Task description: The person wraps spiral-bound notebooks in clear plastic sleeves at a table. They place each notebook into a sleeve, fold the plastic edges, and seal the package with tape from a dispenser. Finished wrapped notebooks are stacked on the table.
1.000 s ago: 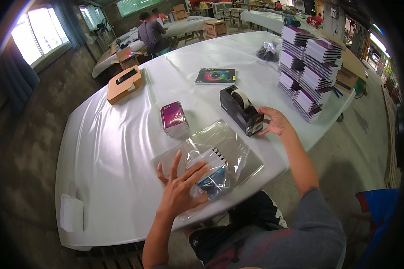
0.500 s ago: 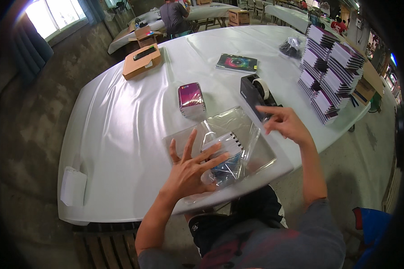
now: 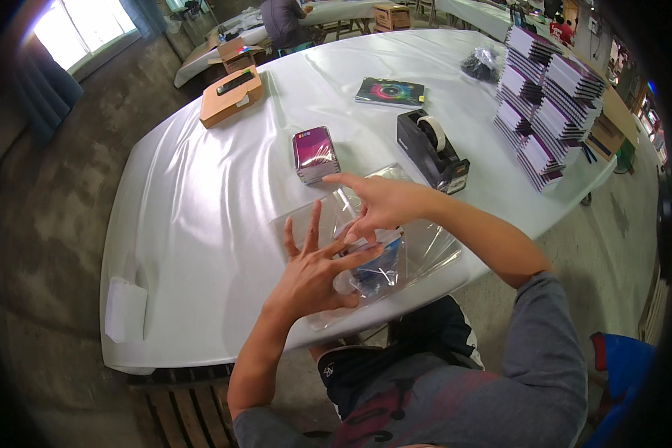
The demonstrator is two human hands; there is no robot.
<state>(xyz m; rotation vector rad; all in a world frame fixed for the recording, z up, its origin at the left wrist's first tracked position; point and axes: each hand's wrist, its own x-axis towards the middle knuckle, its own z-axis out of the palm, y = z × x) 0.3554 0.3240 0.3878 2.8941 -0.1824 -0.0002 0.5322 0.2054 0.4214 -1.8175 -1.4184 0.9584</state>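
My left hand (image 3: 315,270) lies with its fingers spread on a small spiral-bound notebook stack (image 3: 379,270) with a blue cover. Clear plastic film (image 3: 429,250) covers the stack and spreads out on the table around it. My right hand (image 3: 387,206) is over the far side of the stack, index finger stretched out to the left. Its thumb points down onto the wrapped stack beside my left fingers. Whether a strip of tape is under it, I cannot tell. A wrapped bundle of magenta notebooks (image 3: 316,153) stands just beyond. The black tape dispenser (image 3: 433,153) sits to the right.
Tall stacks of spiral notebooks (image 3: 549,112) rise at the right. A flat dark notebook (image 3: 390,91), a black item in clear plastic (image 3: 481,63) and a cardboard box (image 3: 231,97) with a phone lie farther back. A white block (image 3: 125,310) is at the left edge. Another person (image 3: 287,22) sits beyond.
My right hand has moved left from the tape dispenser to above the wrapped stack. My left hand has stayed on the stack.
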